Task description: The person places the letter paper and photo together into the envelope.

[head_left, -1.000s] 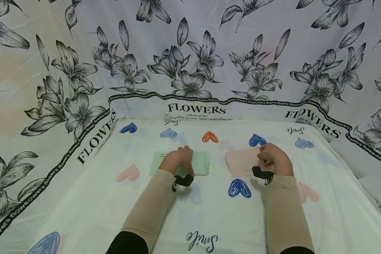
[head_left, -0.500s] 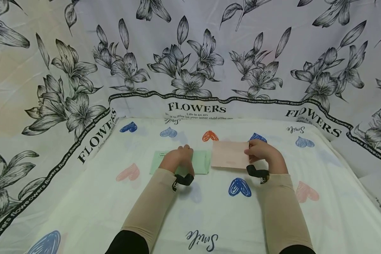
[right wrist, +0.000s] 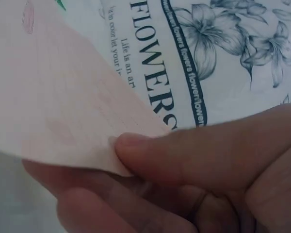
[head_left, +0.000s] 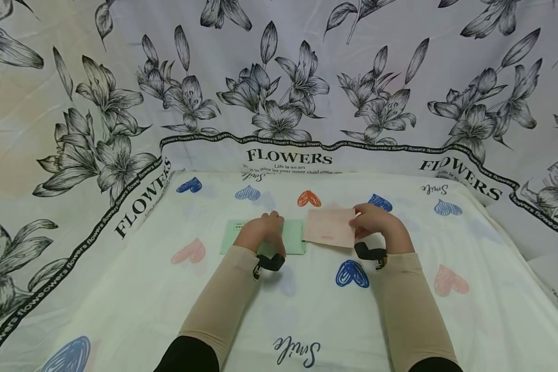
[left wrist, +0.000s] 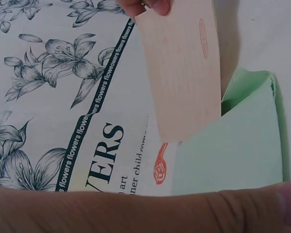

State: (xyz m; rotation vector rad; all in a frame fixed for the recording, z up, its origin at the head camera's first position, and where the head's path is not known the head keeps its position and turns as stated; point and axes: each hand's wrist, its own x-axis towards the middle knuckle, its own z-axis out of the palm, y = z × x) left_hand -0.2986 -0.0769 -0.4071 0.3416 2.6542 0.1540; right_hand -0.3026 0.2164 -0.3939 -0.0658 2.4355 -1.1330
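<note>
A pale green envelope [head_left: 294,237] lies on the cloth, its right-hand end gaping open in the left wrist view. My left hand [head_left: 262,232] grips it across its width, fingers by the far edge and thumb [left wrist: 218,206] by the near one. Between thumb and fingers, my right hand [head_left: 376,222] pinches the right end of a flat pink paper slip [head_left: 327,227]. Faint red print marks the slip [left wrist: 184,73]. Its left end is right at the mouth of the envelope [left wrist: 233,155], where the green edge hides part of it.
A white cloth [head_left: 325,315] printed with hearts and "Smile" covers the surface. Behind it and at both sides hangs a flower-printed curtain [head_left: 279,77] with a black lettered band. Both forearms wear beige sleeves [head_left: 218,305] with black wrist straps.
My right hand has carried the pink slip leftward from beside the envelope to its open end, straightening it on the way. The left hand stays in place on the envelope.
</note>
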